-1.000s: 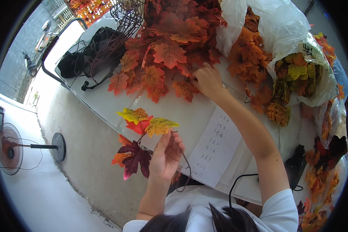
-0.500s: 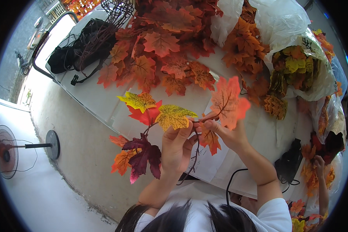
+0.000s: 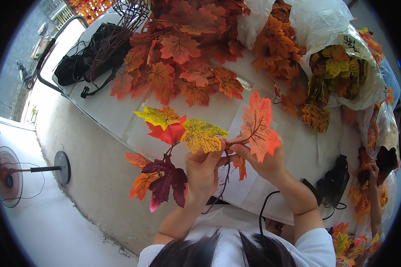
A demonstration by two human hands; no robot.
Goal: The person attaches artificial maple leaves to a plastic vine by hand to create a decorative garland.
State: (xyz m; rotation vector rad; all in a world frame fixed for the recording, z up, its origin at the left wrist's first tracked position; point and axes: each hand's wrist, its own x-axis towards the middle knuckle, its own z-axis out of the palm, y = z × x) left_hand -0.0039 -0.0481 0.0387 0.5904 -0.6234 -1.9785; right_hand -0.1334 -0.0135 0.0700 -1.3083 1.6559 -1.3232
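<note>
My left hand (image 3: 201,171) pinches the brown stem (image 3: 226,180) of an artificial maple leaf branch in front of me. On its left side the branch carries yellow leaves (image 3: 203,134), a red leaf (image 3: 168,132), orange leaves (image 3: 141,184) and a dark purple leaf (image 3: 168,181). My right hand (image 3: 268,167) is closed on the thin stalk of an orange-red maple leaf (image 3: 259,127), its fingertips meeting the branch stem beside my left fingers. Another small orange leaf (image 3: 240,168) shows between the hands. The exact joint is partly hidden by fingers.
A heap of orange-red leaves (image 3: 180,49) covers the far table (image 3: 200,116). Plastic bags (image 3: 321,20) with more leaves stand at the right. A black strapped bag (image 3: 89,53) lies far left; a fan (image 3: 9,175) is beyond. Another person's hand (image 3: 372,171) works at the right edge.
My right hand has turned slightly, bringing the orange-red leaf lower and more face-on. The small orange leaf between my hands is now more covered. The co-worker's hand has moved up a little.
</note>
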